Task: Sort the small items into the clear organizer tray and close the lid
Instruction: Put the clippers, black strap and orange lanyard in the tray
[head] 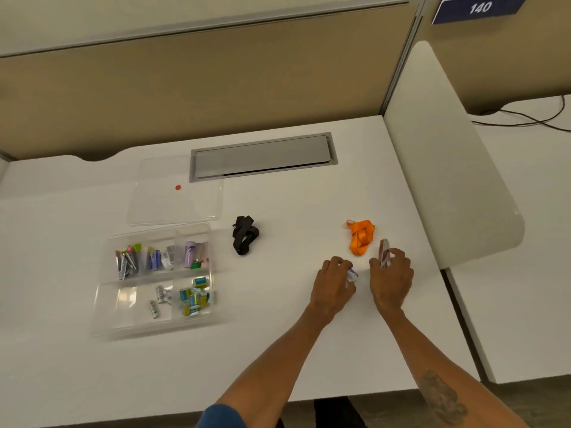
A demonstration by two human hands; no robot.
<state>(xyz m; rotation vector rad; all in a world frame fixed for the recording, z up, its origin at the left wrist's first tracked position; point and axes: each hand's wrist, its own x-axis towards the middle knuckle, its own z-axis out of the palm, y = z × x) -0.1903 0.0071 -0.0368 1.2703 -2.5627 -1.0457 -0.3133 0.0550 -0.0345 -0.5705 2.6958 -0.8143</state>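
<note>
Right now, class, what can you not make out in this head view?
All in the head view:
Small white-and-purple item: mostly covered by the grip of the left hand.
Slim silvery item: lower end hidden by the right hand.
Pieces in the clear plastic organizer tray: too small and blurred.

Tray [103, 307]: clear, lidless, partly filled.
Lid [185, 205]: clear, flat, just behind Tray.
Black lanyard [245, 234], orange lanyard [361, 237]: bunched, right of Tray.
Packet [351, 274], silver piece [384, 253]: held beside orange lanyard.
</note>
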